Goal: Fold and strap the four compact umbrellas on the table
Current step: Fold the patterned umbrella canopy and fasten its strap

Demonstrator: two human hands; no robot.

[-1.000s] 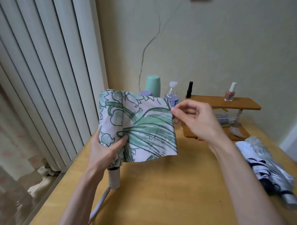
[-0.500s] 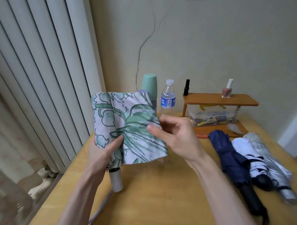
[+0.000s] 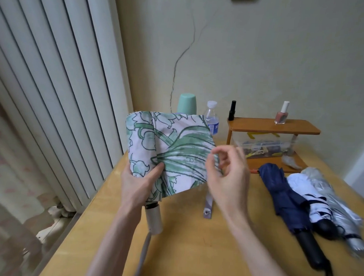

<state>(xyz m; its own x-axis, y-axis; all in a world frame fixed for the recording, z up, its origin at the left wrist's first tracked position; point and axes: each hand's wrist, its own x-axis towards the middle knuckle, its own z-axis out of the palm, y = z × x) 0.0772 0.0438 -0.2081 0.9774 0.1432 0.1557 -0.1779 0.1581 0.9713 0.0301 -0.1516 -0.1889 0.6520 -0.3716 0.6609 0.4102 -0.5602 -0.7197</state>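
since a second before, the right hand (image 3: 229, 176) had slid down the free edge of the flap from its top corner to about the middle, and the strap (image 3: 208, 204) had come into view, dangling below the cloth with its snap showing.

the floral umbrella (image 3: 177, 141) was held up over the counter (image 3: 193, 251), near its left edge, its handle (image 3: 154, 219) pointing down. the left hand (image 3: 140, 181) gripped the bundled canopy just above the handle, thumb pressed across the cloth. the right hand's fingers (image 3: 238, 158) were curled at the flap's edge, thumb and forefinger apparently pinching it, though blur softened the view.

judging from this, the step in hand was wrapping the last loose flap of the first umbrella round its shaft. the next move called for drawing that flap tight around the bundle while the left hand kept the pleats from springing out, then catching the strap and snapping it shut.

the navy umbrella (image 3: 282, 197), white umbrella (image 3: 305, 187) and silver umbrella (image 3: 329, 194) lay side by side on the right of the counter, touching — all looked loose and unstrapped.
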